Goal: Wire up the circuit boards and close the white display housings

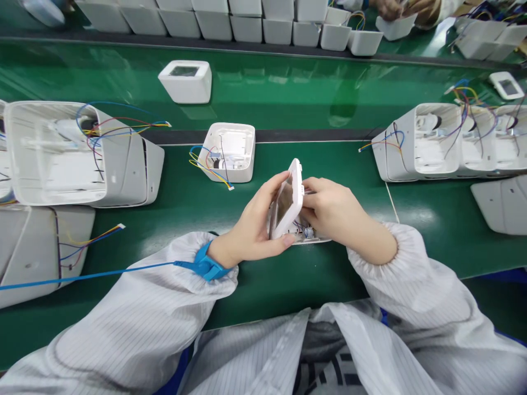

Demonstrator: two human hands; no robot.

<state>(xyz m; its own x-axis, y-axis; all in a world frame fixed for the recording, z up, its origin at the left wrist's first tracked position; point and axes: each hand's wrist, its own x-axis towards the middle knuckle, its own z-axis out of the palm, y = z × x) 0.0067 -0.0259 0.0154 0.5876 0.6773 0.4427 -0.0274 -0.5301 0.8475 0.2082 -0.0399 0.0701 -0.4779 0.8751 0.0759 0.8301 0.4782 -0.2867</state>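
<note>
A white front cover with a dark screen (285, 204) stands tilted above the mat, and my left hand (263, 219) grips it between thumb and fingers. Behind that cover, my right hand (331, 206) has its fingers closed in a pinch; what they hold is hidden. Under both hands lies an open white housing (310, 238) with wires and small parts inside, partly covered by the screen piece. Just beyond my left hand sits another open white housing (247, 131), its coloured wires and plug hanging over the left side.
Large white housings with loose wires stand at the left (127, 170) and right (395, 148). A closed white unit (187, 90) rests on the green ledge. White cases (247, 28) line the far side, near another person's hand (389, 8). A blue wrist cord (123, 270) runs left.
</note>
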